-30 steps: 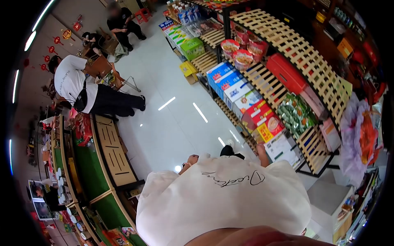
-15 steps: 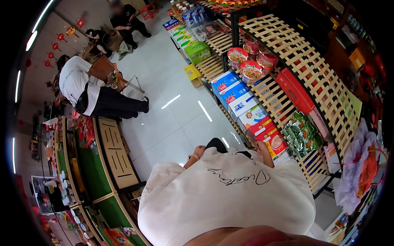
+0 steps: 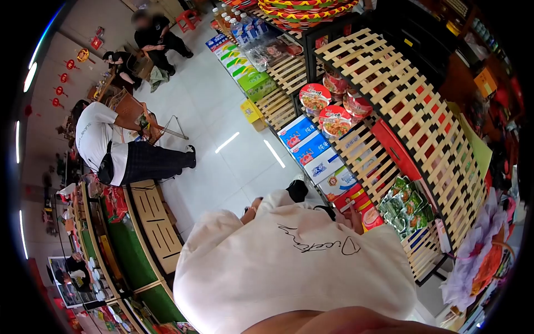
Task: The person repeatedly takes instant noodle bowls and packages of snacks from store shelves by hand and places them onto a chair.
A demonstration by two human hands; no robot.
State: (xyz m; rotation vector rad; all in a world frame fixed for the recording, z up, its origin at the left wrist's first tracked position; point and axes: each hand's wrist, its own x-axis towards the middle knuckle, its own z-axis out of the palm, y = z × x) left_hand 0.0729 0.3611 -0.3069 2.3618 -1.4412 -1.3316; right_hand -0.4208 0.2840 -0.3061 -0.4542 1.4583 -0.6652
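Note:
At the left side of my white shirt [image 3: 289,256], my left hand [image 3: 256,204] hangs low over the floor, mostly covered by the sleeve. I cannot make out its fingers or anything in them. On the other side, my right hand [image 3: 352,216] is close to the red carton [image 3: 356,199] on the lower shelf. Its fingers are too small and hidden to show a grip, and I cannot tell whether it touches the carton. Near it, green snack packets [image 3: 406,209] lie on the slats, and blue-and-white milk cartons [image 3: 311,147] stand farther along.
Slatted wooden shelving [image 3: 411,128] runs along my right, with instant noodle tubs [image 3: 335,121] and a yellow box [image 3: 253,114] beside it. Green-lined shelves [image 3: 130,253] stand left. A person in white [image 3: 97,131] bends over a folding chair [image 3: 129,106]; others sit farther back.
The view has shifted, and the shelves and floor now sit lower and more to the left. Both my hands show less than before. A white shoe now shows beyond my shirt.

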